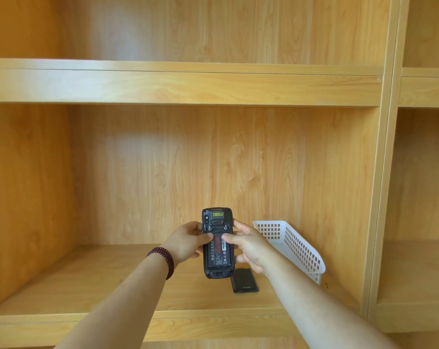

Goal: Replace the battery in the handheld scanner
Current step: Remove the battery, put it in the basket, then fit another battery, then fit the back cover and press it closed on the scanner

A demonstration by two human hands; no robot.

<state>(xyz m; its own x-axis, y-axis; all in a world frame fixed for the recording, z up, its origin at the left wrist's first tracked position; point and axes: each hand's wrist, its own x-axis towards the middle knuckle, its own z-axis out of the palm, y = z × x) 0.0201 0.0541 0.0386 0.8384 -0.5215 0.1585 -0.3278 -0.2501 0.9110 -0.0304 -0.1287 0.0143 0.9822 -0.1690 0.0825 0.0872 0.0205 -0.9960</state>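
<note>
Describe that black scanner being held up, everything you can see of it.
The scanner is a black, plastic-looking handheld, held upright above the shelf with its back to the camera. Its cover is off, showing a labelled battery in the bay, and a small yellow-green window near the top. The left hand and right hand grip its sides, thumbs on the battery.

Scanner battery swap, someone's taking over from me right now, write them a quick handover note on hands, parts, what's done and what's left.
Left hand: grips the handheld scanner by its left edge, back facing you, thumb on the battery.
Right hand: holds the right edge, thumb pressing the battery.
Parts: battery sits in the open bay; a flat black piece, probably the back cover, lies on the shelf; white basket leans at the right.
Done: cover off.
Left: can't tell whether this battery is the old or the new one; confirm, seat it, refit the cover.
</note>
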